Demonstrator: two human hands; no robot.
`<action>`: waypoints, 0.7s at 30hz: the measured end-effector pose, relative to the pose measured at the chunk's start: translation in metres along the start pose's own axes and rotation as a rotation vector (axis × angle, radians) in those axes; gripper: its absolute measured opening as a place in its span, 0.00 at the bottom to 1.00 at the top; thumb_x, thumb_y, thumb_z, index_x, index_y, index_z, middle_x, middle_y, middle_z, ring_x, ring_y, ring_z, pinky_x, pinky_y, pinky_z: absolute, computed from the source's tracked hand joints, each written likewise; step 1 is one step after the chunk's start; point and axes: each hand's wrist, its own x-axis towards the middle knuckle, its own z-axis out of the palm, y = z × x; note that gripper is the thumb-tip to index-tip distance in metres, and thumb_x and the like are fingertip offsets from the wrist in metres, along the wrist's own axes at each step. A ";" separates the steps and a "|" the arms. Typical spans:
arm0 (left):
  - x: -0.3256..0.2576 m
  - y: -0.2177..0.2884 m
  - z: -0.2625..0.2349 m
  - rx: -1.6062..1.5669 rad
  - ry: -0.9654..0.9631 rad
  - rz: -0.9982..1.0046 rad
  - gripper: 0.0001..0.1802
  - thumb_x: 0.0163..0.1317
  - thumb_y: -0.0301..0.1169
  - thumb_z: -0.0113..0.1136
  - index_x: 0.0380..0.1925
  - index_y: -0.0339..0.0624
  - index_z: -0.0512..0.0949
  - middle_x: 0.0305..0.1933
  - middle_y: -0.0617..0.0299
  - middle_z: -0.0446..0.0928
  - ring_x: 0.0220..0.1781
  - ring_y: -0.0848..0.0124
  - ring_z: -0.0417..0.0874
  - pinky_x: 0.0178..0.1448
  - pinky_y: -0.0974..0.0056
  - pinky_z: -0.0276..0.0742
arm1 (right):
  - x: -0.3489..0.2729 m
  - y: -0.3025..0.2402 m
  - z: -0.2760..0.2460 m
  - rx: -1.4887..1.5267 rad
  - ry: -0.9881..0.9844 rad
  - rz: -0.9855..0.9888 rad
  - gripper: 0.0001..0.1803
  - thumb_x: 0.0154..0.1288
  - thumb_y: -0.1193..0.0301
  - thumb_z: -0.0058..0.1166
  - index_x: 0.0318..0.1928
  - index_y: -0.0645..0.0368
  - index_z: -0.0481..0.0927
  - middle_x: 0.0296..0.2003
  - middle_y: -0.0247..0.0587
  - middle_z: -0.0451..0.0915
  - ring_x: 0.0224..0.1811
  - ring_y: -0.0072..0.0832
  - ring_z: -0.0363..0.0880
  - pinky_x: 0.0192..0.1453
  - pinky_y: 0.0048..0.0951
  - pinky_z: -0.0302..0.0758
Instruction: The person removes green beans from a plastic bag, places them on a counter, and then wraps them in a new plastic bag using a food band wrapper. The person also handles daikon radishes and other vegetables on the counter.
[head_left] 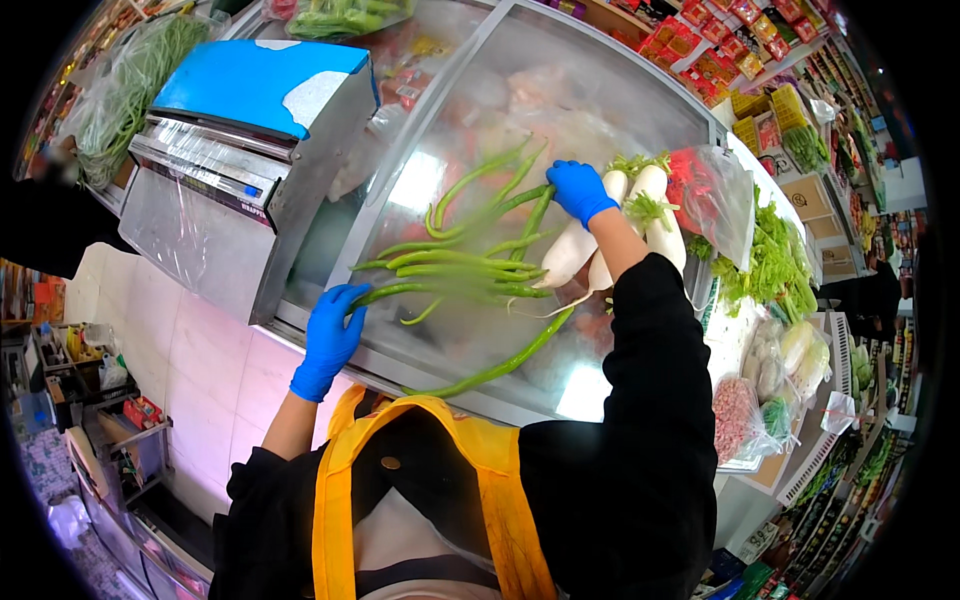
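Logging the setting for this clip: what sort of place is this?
Most likely a grocery shop's produce area: shelves of packaged goods, bagged vegetables, and long green beans on a glass-topped freezer.

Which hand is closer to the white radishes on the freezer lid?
Right. The right hand is beside the white radishes, touching or nearly so; the left hand grips the long green beans at their far end.

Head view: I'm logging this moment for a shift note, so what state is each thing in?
Left hand: blue-gloved, fingers on the ends of the long green beans.
Right hand: blue-gloved, closed over the beans' other ends.
Long green beans: loose, spread across the glass freezer lid.
Glass freezer lid: shut.
White radishes: lying on the lid, leaves on.
Wrapping machine: film stretched across its front.
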 end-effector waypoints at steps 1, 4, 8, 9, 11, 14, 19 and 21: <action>0.000 -0.002 0.000 0.027 0.024 0.002 0.17 0.54 0.26 0.57 0.46 0.45 0.76 0.44 0.51 0.75 0.46 0.53 0.75 0.48 0.58 0.72 | 0.004 0.005 0.003 0.095 -0.084 0.021 0.12 0.53 0.65 0.54 0.40 0.50 0.77 0.36 0.45 0.77 0.38 0.44 0.77 0.41 0.40 0.74; 0.002 -0.006 -0.004 0.101 0.047 0.005 0.18 0.53 0.26 0.59 0.46 0.44 0.76 0.45 0.51 0.74 0.47 0.53 0.75 0.49 0.58 0.71 | 0.004 0.012 -0.014 0.303 -0.067 0.026 0.12 0.55 0.60 0.54 0.39 0.50 0.78 0.35 0.44 0.77 0.38 0.45 0.77 0.39 0.41 0.73; 0.028 0.026 0.001 0.124 -0.039 0.149 0.20 0.51 0.27 0.61 0.47 0.45 0.76 0.46 0.53 0.74 0.48 0.54 0.74 0.51 0.58 0.70 | -0.010 -0.003 -0.070 0.247 -0.147 0.050 0.10 0.56 0.62 0.53 0.38 0.51 0.78 0.32 0.44 0.78 0.33 0.44 0.77 0.36 0.40 0.73; 0.035 0.036 0.007 0.126 -0.067 0.215 0.20 0.50 0.29 0.61 0.47 0.46 0.76 0.46 0.52 0.74 0.48 0.53 0.74 0.51 0.58 0.70 | -0.020 -0.003 -0.070 0.266 -0.116 0.073 0.11 0.56 0.63 0.54 0.39 0.51 0.78 0.32 0.44 0.78 0.34 0.44 0.77 0.36 0.39 0.73; 0.047 0.056 0.027 0.192 -0.089 0.252 0.21 0.50 0.29 0.62 0.48 0.45 0.75 0.46 0.54 0.74 0.49 0.55 0.73 0.52 0.58 0.69 | -0.036 0.001 -0.068 0.296 -0.044 0.118 0.11 0.56 0.64 0.54 0.40 0.51 0.78 0.34 0.43 0.78 0.35 0.43 0.77 0.37 0.39 0.72; 0.057 0.056 0.041 0.285 -0.160 0.254 0.21 0.51 0.29 0.61 0.49 0.45 0.74 0.46 0.55 0.74 0.49 0.56 0.72 0.53 0.58 0.67 | -0.055 -0.011 -0.071 0.114 0.378 0.042 0.12 0.56 0.64 0.54 0.39 0.54 0.77 0.35 0.43 0.78 0.39 0.42 0.76 0.43 0.40 0.71; 0.059 0.025 0.040 0.074 -0.267 0.183 0.16 0.55 0.26 0.56 0.45 0.43 0.76 0.41 0.52 0.76 0.43 0.55 0.76 0.47 0.59 0.72 | -0.081 -0.088 -0.085 0.577 0.053 -0.066 0.17 0.51 0.62 0.58 0.40 0.56 0.77 0.41 0.45 0.75 0.42 0.41 0.74 0.52 0.38 0.68; 0.059 0.026 0.032 -0.004 -0.209 0.112 0.13 0.57 0.25 0.54 0.44 0.41 0.77 0.39 0.51 0.76 0.41 0.55 0.77 0.45 0.60 0.73 | -0.091 -0.114 -0.078 0.462 -0.002 -0.224 0.12 0.50 0.62 0.59 0.31 0.57 0.78 0.43 0.43 0.75 0.42 0.38 0.74 0.56 0.40 0.65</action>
